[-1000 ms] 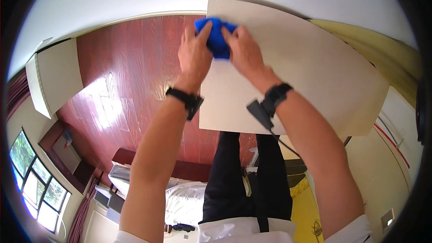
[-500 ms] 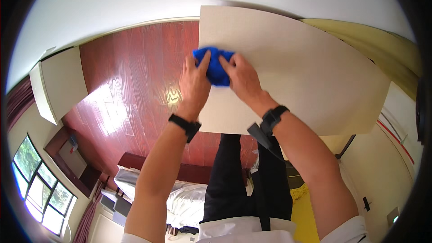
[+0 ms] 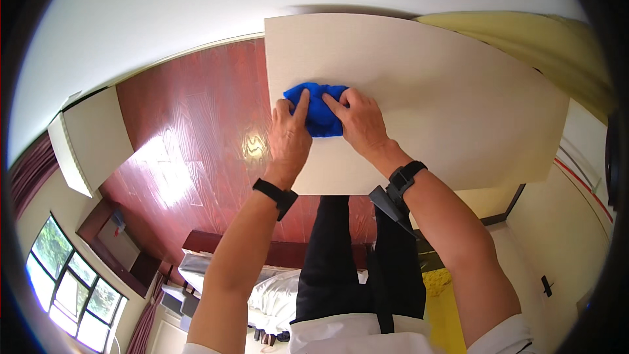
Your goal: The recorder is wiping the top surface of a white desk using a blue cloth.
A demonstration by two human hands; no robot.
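Observation:
A bunched blue cloth lies on the pale wood-toned tabletop, close to its left edge. On the cloth's left side is my left hand, with its index finger pressed onto the fabric and the other fingers curled at the edge. My right hand grips the right side, its thumb or a finger pointing inward across the cloth. Both hands are closed on it. The cloth's underside and some fingertips are hidden. Dark bands with small devices circle both wrists.
Reddish-brown wood flooring shows left of the table. A pale cabinet stands at the far left, above a window. Olive-yellow fabric hangs behind the table's far right edge. White bedding lies low in view, behind my legs.
Both hands have slid the blue cloth rightward across the tabletop, away from its left edge, and slightly nearer to me. The view has shifted a little too.

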